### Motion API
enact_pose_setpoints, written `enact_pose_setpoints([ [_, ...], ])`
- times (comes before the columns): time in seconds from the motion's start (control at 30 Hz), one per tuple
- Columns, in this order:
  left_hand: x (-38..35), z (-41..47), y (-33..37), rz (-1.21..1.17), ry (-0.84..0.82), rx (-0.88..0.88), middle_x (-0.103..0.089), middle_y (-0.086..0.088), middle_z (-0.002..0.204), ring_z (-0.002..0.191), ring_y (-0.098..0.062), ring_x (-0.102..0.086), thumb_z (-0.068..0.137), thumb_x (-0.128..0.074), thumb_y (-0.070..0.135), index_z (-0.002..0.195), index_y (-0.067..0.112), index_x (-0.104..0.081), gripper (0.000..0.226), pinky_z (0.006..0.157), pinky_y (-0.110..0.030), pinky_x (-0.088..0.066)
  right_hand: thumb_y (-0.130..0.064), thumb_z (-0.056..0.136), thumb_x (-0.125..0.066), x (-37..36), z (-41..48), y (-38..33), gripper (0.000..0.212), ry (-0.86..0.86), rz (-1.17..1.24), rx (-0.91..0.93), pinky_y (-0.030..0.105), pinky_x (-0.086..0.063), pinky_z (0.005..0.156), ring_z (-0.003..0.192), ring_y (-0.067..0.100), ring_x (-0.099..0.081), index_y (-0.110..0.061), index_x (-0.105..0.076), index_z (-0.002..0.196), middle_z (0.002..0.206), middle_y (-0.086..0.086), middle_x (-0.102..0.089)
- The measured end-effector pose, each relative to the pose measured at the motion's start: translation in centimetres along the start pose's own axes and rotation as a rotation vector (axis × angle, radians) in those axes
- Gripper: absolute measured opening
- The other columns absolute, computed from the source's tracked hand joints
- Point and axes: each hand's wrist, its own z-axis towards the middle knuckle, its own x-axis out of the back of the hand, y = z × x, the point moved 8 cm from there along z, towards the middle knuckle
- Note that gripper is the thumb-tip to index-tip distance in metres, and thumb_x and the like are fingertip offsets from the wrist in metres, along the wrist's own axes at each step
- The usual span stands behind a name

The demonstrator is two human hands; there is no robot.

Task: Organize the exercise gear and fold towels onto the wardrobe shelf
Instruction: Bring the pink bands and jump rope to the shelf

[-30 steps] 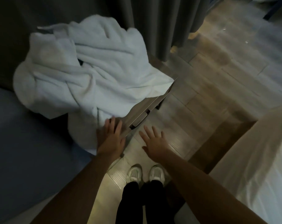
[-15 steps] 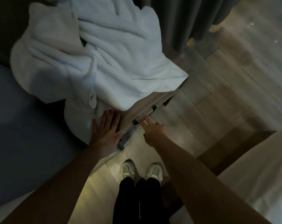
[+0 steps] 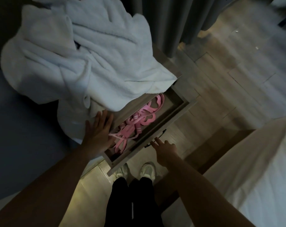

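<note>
While left hand (image 3: 98, 136) and right hand (image 3: 165, 149) sat straight-fingered at the edges of the drawer (image 3: 162, 123), tangled pink bands (image 3: 134, 126) lay inside (soft, light; probably best scooped mid-bundle)

A tangle of straps (image 3: 135, 123) lies in a pulled-out drawer (image 3: 176, 111). Behind the drawer, a heap of towels (image 3: 83, 63) overhangs its back. The left hand (image 3: 98, 133) rests at the drawer's left edge, and the right hand (image 3: 165, 149) is at its front. A bed (image 3: 253, 169) stands to the drawer's right.
</note>
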Motion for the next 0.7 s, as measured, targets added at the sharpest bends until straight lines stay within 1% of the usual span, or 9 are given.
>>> enact_pose_setpoints([
  [0.07, 0.0, -0.1, 0.2, 0.048, -0.006, -0.005, 0.008, -0.012, 0.163, 0.149, -0.033, 0.008, 0.086, -0.057, 0.055, 0.156, 0.017, 0.002, 0.099, 0.112, -0.066, -0.014, -0.023, 0.092, -0.056, -0.9, -1.3, 1.1, 0.077, 0.016, 0.042, -0.038, 0.047, -0.041, 0.099, 0.138, 0.031, -0.031, -0.030, -0.011, 0.155, 0.163, 0.002, -0.008],
  [0.17, 0.3, -0.1, 0.3, 0.073, -0.042, -0.006, 0.005, -0.013, 0.162, 0.148, -0.034, 0.004, 0.082, -0.064, 0.052, 0.156, 0.016, -0.002, 0.103, 0.110, -0.066, -0.021, -0.019, 0.091, -0.053, -1.4, -3.6, 2.4, 0.068, 0.101, 0.101, -0.092, 0.047, -0.039, 0.102, 0.140, 0.029, -0.029, -0.023, -0.024, 0.152, 0.159, 0.005, -0.020],
  [0.23, 0.4, 0.0, 0.3, 0.095, -0.076, -0.005, 0.008, -0.012, 0.162, 0.148, -0.033, 0.006, 0.082, -0.065, 0.052, 0.155, 0.017, 0.001, 0.104, 0.111, -0.064, -0.023, -0.019, 0.090, -0.052, -1.2, -5.4, 3.1, 0.063, 0.200, 0.112, -0.115, 0.045, -0.036, 0.105, 0.141, 0.028, -0.027, -0.020, -0.030, 0.149, 0.157, 0.007, -0.025],
  [0.37, 0.7, 0.0, 0.3, 0.050, -0.111, -0.010, 0.011, -0.010, 0.161, 0.148, -0.033, 0.008, 0.083, -0.066, 0.046, 0.155, 0.018, 0.001, 0.103, 0.111, -0.063, -0.023, -0.022, 0.086, -0.056, 1.6, -7.6, 2.3, 0.059, 0.458, 0.066, -0.095, 0.048, -0.033, 0.107, 0.136, 0.030, -0.034, -0.021, -0.037, 0.141, 0.147, 0.009, -0.038],
  [0.4, 0.7, 0.0, 0.4, 0.042, -0.117, -0.012, 0.011, -0.011, 0.161, 0.148, -0.033, 0.008, 0.083, -0.067, 0.044, 0.155, 0.018, 0.002, 0.103, 0.111, -0.063, -0.023, -0.023, 0.085, -0.057, 2.1, -7.4, 1.6, 0.062, 0.454, 0.045, -0.061, 0.050, -0.029, 0.110, 0.138, 0.031, -0.031, -0.022, -0.035, 0.143, 0.149, 0.009, -0.037],
  [0.47, 0.9, -0.1, 0.4, 0.046, -0.118, -0.021, 0.010, -0.011, 0.161, 0.148, -0.034, 0.007, 0.082, -0.068, 0.042, 0.155, 0.018, 0.001, 0.103, 0.111, -0.062, -0.025, -0.025, 0.085, -0.060, 2.3, -6.3, 0.1, 0.074, 0.368, 0.007, 0.006, 0.057, -0.012, 0.117, 0.146, 0.033, -0.018, -0.025, -0.025, 0.149, 0.157, 0.009, -0.025],
  [0.53, 1.0, -0.2, 0.4, 0.058, -0.108, -0.027, 0.009, -0.012, 0.162, 0.148, -0.034, 0.006, 0.082, -0.069, 0.041, 0.155, 0.018, 0.001, 0.104, 0.111, -0.061, -0.027, -0.027, 0.086, -0.061, 2.0, -5.3, -0.6, 0.078, 0.266, -0.031, 0.023, 0.061, 0.001, 0.117, 0.149, 0.033, -0.005, -0.030, -0.019, 0.152, 0.161, 0.008, -0.016],
  [0.6, 1.1, -0.3, 0.5, 0.058, -0.109, -0.034, 0.009, -0.012, 0.162, 0.148, -0.034, 0.006, 0.083, -0.069, 0.040, 0.155, 0.017, 0.001, 0.103, 0.111, -0.062, -0.027, -0.028, 0.086, -0.060, 1.3, -4.9, -0.6, 0.077, 0.196, -0.085, 0.025, 0.063, 0.007, 0.115, 0.150, 0.032, 0.003, -0.032, -0.021, 0.152, 0.162, 0.006, -0.014],
  [0.7, 1.1, -0.5, 0.6, 0.043, -0.105, -0.042, 0.010, -0.012, 0.162, 0.148, -0.035, 0.007, 0.084, -0.068, 0.040, 0.155, 0.017, 0.001, 0.103, 0.111, -0.062, -0.026, -0.028, 0.083, -0.062, 0.9, -5.1, -0.5, 0.076, 0.187, -0.131, 0.031, 0.064, 0.013, 0.113, 0.150, 0.031, 0.005, -0.033, -0.026, 0.150, 0.162, 0.004, -0.016],
])
